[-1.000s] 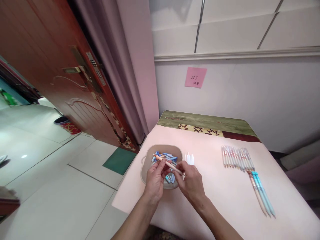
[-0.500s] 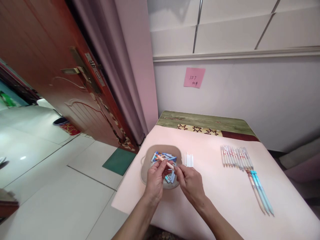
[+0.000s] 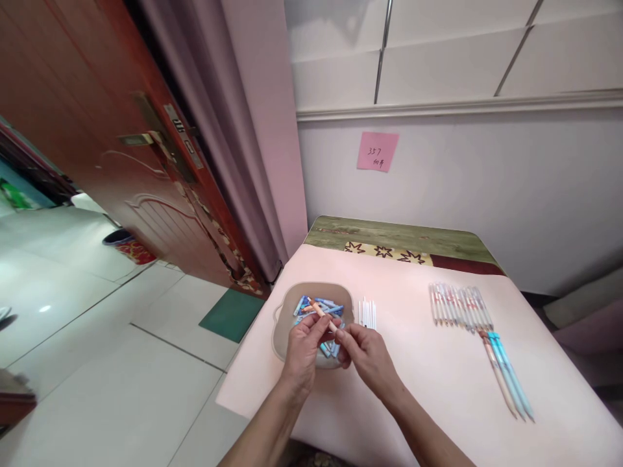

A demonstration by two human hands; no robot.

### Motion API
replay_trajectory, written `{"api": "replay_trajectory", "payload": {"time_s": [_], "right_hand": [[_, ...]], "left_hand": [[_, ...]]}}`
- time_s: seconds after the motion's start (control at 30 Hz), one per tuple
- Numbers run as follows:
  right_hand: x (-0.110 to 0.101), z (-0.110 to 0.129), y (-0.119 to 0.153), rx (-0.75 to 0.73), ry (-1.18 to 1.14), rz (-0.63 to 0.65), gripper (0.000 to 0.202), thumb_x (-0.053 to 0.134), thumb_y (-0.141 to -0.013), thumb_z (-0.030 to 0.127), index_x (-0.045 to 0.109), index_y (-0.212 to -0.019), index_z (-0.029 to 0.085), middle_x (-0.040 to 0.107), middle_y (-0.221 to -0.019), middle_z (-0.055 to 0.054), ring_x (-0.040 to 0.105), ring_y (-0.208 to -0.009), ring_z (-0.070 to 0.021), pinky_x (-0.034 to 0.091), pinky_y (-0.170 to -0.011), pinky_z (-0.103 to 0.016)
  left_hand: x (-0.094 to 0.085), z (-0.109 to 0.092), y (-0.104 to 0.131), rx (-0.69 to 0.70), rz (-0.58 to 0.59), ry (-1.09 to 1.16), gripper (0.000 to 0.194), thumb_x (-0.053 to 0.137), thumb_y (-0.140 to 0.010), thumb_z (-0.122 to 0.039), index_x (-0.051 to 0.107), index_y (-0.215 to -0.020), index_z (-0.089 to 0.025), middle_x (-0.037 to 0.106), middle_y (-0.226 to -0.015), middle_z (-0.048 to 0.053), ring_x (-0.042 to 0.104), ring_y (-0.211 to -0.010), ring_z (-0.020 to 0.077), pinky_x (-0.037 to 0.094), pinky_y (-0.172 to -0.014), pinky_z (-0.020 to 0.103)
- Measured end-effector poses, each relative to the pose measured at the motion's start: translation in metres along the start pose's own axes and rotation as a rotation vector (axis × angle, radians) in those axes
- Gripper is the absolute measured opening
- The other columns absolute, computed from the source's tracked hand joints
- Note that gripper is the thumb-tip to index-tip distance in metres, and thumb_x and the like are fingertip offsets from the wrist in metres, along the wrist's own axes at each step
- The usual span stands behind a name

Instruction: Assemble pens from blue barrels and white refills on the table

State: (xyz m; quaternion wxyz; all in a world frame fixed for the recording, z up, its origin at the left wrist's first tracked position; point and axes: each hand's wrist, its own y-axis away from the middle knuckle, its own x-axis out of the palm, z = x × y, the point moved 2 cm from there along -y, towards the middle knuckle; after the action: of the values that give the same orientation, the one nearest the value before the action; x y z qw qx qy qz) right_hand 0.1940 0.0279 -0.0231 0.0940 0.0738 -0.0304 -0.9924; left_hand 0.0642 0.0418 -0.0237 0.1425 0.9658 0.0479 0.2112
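My left hand [image 3: 302, 347] is closed around a cream-coloured pen barrel with a brown end [image 3: 318, 309], held slanting over the beige basin [image 3: 281, 337]. My right hand [image 3: 366, 353] pinches the lower end of the same barrel between thumb and fingers. Below the hands, the basin holds several blue, light-blue and orange-brown pen parts [image 3: 331, 302]. Just right of the basin lies a row of thin white sticks [image 3: 368, 312], like pen refills. My fingers partly hide the barrel's lower end and the basin's contents.
Several clear pen parts with pointed tips [image 3: 460, 306] lie in a row at the right. Below them are two blue pens [image 3: 511, 376] and one cream pen [image 3: 501, 379]. A pink tabletop covering [image 3: 403, 415] lies under everything. A wooden door [image 3: 146, 175] stands at the left.
The pen barrel has tilted more steeply, its brown end shifting slightly right. My right hand has dropped a little at the lower end, with its fingers curled further under.
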Motion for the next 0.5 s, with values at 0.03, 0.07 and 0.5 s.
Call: {"api": "replay_trajectory", "payload": {"time_s": [0.03, 0.07, 0.5], "right_hand": [[0.001, -0.001, -0.001, 0.040, -0.110, 0.067, 0.042, 0.046, -0.088, 0.056, 0.056, -0.070, 0.019, 0.059, -0.053, 0.000, 0.053, -0.047, -0.0139, 0.042, -0.051, -0.025], [0.001, -0.002, -0.002, 0.064, -0.185, 0.114, 0.043, 0.047, -0.087, 0.057, 0.057, -0.071, 0.019, 0.058, -0.052, 0.000, 0.053, -0.046, -0.0137, 0.042, -0.051, -0.025], [-0.028, -0.011, -0.008, -0.048, -0.315, -0.211, 0.034, 0.061, -0.082, 0.047, 0.063, -0.097, 0.017, 0.065, -0.076, -0.004, 0.058, -0.072, -0.0162, 0.047, -0.068, -0.027]], "left_hand": [[0.000, 0.000, 0.000, -0.002, 0.016, -0.013, 0.030, 0.075, -0.069, -0.036, 0.069, -0.084, -0.011, 0.073, -0.080, 0.008, 0.066, -0.068, 0.0155, 0.051, -0.067, 0.024], [-0.001, 0.001, 0.000, -0.003, 0.028, -0.029, 0.029, 0.074, -0.070, -0.036, 0.069, -0.083, -0.011, 0.073, -0.080, 0.008, 0.066, -0.067, 0.0150, 0.051, -0.066, 0.024], [-0.062, -0.088, -0.051, 0.626, -0.360, -0.889, 0.018, 0.061, -0.077, -0.033, 0.064, -0.085, -0.017, 0.065, -0.080, 0.003, 0.060, -0.074, 0.0162, 0.047, -0.071, 0.027]]}}
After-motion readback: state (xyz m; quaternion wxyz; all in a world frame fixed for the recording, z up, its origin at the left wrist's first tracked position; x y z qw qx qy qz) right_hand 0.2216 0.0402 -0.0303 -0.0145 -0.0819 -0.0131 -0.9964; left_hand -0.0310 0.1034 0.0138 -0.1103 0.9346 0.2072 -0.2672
